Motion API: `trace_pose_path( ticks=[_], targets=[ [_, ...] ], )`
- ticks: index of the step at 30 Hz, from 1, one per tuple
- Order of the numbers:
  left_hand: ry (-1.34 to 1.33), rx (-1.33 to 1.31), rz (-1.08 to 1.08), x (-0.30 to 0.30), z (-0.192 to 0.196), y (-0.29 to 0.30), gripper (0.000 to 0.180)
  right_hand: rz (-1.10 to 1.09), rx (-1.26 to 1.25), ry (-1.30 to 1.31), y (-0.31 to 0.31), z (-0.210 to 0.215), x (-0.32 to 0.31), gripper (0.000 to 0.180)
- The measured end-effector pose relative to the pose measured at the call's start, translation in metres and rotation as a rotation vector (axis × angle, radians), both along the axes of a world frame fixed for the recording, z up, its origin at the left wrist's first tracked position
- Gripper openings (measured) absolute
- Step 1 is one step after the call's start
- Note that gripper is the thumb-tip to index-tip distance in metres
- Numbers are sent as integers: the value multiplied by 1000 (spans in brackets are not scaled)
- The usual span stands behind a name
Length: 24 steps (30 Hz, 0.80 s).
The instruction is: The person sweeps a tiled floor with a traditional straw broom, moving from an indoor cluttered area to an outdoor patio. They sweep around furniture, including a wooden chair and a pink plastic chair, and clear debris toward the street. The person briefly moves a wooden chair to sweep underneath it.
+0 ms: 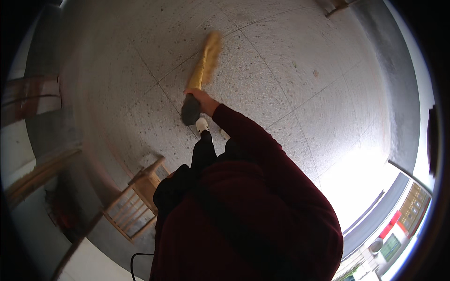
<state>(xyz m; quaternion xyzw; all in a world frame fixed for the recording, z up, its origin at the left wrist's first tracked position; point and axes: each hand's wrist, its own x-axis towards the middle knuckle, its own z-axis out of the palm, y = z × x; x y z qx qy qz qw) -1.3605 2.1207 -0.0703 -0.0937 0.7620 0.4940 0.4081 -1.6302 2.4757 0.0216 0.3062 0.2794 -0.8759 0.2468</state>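
My right hand (200, 97) reaches forward in a dark red sleeve and grips a short broom (205, 63). Its yellow bristles point away from me across the speckled stone floor (290, 79) and are blurred by motion. The broom's dark handle end (190, 110) sticks out below my fist, toward my feet. My white shoes (202, 125) and black trousers show just under the hand. My left hand is out of sight.
A small wooden stool (135, 202) with slatted sides stands close at my lower left. Wooden planks or a bench (30, 96) lie along the left wall. Bright sunlight falls on the floor at the right, beyond which a street and buildings (398, 225) show.
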Motion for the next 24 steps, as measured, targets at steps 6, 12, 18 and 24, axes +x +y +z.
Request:
trace_pose_path(
  ticks=[6,12,18,24],
  targets=[
    [49,110,-188,-107,4,-41,37,9,234,79,73,28,19,24],
    [96,197,-423,-219,12,-11,38,127,1343,75,162,5,157,81],
    [151,104,-525,-295,16,84,40,-89,1315,-321,242,-9,243,94],
    [-189,97,-267,-332,-17,170,43,-278,1378,-557,387,-56,241,80]
  ],
)
